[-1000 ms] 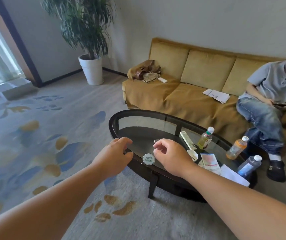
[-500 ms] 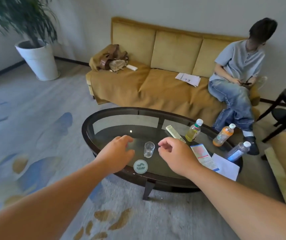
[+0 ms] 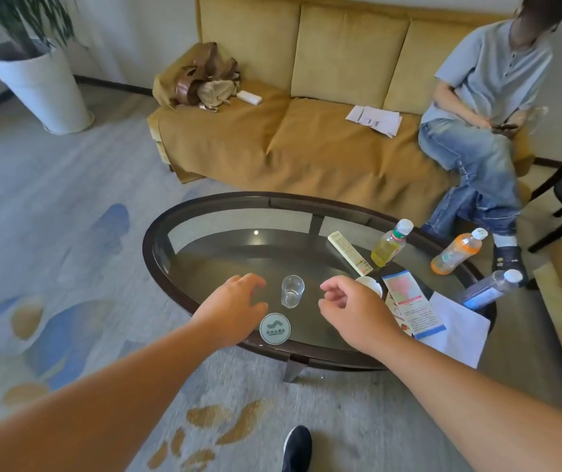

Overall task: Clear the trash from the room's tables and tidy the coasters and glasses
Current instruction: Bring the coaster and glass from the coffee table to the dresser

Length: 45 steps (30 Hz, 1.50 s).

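A small clear glass (image 3: 292,291) stands upright on the oval, dark-rimmed glass-topped table (image 3: 157,233), with a flat round printed coaster (image 3: 275,328) just beside it at seven o'clock. The left hand (image 3: 230,310) at nine o'clock and the right hand (image 3: 358,311) at three flank it, fingers loosely curled and empty.

Our left forearm (image 3: 102,396) fills the lower left of the frame and our right forearm (image 3: 477,396) the lower right. Both are bare all the way to the picture's edges, so any sleeves we wear lie out of sight. Our left hand (image 3: 230,310) and right hand (image 3: 354,313), near the middle of the frame, are bare as well. At the bottom centre we see the toe of one shoe (image 3: 296,447): dark, black or navy, rounded, with a thin white rim along the sole. We cannot tell which foot it is on.
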Motion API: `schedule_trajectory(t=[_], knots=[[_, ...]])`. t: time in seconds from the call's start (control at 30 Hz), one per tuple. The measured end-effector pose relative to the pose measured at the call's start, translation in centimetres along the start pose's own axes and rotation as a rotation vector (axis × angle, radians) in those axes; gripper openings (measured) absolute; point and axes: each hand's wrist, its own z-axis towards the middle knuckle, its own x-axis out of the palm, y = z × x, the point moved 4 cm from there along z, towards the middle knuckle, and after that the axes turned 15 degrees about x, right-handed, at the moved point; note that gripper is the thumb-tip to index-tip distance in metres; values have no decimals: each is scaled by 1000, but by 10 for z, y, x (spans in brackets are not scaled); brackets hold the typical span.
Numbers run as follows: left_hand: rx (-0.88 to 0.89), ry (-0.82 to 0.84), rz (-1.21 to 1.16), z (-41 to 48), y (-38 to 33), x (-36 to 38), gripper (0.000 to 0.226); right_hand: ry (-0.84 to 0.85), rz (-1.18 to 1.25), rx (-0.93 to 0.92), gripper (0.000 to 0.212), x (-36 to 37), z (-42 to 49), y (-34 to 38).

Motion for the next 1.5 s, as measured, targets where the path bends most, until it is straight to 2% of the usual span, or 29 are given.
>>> schedule_trajectory(t=[0.4,0.73,1.0,1.23,1.5], knots=[[-94,66,5,72,16,40,41,88,13,-9,24,3,86,-26],[-85,163,-21,86,43,76,43,93,26,51,25,37,96,-37],[-32,232,-5,88,69,102,47,29,56,105,26,64,91,-55],[-66,240,0,90,101,146,48,29,76,138,32,96,111,-88],[-174,193,29,95,140,208,44,41,25,90,43,144,147,-127]])
